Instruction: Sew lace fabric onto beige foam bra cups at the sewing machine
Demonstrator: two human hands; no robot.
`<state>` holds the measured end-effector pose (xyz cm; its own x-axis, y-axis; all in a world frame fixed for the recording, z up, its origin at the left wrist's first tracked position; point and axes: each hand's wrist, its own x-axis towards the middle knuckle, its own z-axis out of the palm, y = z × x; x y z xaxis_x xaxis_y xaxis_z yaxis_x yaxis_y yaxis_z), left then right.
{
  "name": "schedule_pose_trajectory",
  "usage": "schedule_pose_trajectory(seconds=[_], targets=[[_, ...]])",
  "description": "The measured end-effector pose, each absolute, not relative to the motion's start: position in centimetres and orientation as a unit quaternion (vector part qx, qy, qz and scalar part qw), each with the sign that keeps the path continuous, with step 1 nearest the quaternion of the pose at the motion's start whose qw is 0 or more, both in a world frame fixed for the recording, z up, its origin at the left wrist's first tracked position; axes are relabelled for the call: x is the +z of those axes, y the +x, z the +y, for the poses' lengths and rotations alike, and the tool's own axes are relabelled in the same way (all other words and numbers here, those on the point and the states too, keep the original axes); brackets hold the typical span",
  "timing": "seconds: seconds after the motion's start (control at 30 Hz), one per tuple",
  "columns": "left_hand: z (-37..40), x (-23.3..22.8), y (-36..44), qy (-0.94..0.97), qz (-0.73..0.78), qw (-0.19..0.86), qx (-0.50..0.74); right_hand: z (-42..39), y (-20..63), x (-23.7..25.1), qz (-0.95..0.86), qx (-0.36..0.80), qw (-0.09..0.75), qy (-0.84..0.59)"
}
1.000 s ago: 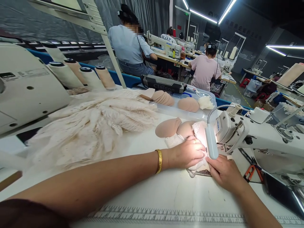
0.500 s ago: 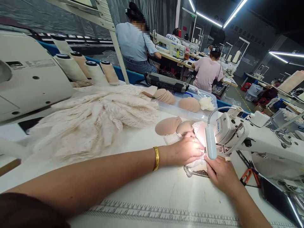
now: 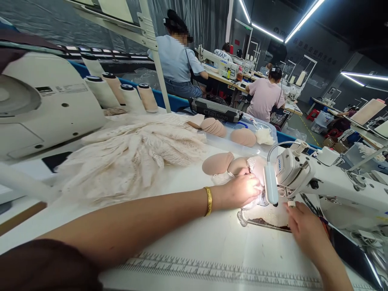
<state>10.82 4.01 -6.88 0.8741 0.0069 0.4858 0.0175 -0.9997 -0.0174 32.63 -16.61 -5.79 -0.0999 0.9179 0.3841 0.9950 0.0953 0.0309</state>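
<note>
My left hand [image 3: 241, 190], a gold bangle at its wrist, has its fingers curled over pale pink lace-trimmed fabric [image 3: 257, 166] beside the sewing machine's needle area. Part of that fabric is hidden beneath the hand. My right hand [image 3: 306, 222] is right of the needle plate, fingers apart, close to a small white knob [image 3: 291, 204] under the machine head; whether it touches the knob I cannot tell. The white sewing machine [image 3: 321, 173] has a lit lamp [image 3: 270, 184] hanging in front of its head. Beige moulded cups [image 3: 216, 163] lie just beyond my left hand.
Cream lace fabric [image 3: 136, 149] is heaped on the left, before thread cones [image 3: 104, 91]. A clear tray [image 3: 218, 142] holds stacked beige pads [image 3: 243, 137]. A dark phone-like slab [image 3: 351, 250] lies at right. A ruler [image 3: 212, 266] runs along the front. Co-workers [image 3: 178, 62] sit beyond.
My right hand has left the fabric and moved right, under the machine head, baring the metal plate. My left hand stays on the fabric. The whole view has shifted slightly.
</note>
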Motion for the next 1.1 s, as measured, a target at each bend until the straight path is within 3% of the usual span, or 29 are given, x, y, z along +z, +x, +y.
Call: schedule_pose_trajectory(seconds=[0.3,0.57,0.67,0.83,1.1], targets=[[4.0,-7.3,11.1,-0.967,-0.036,0.040,-0.248,-23.1,39.3,-7.3,-0.730,-0.146,0.087,-0.662],[1.5,-6.9,5.4,-0.952,-0.017,-0.014,-0.306,-19.3,28.9,-6.5,-0.686,-0.113,0.255,-0.672],[0.2,-6.4,4.3,-0.943,-0.020,-0.036,-0.331,-17.7,25.1,-5.5,-0.676,-0.075,0.225,-0.697],[-0.9,-5.9,3.8,-0.936,-0.018,-0.050,-0.347,-16.1,22.5,-4.8,-0.674,-0.121,0.146,-0.714],[-1.8,-5.7,3.4,-0.934,-0.019,-0.042,-0.354,-17.5,23.9,-6.2,-0.647,-0.109,0.125,-0.744]])
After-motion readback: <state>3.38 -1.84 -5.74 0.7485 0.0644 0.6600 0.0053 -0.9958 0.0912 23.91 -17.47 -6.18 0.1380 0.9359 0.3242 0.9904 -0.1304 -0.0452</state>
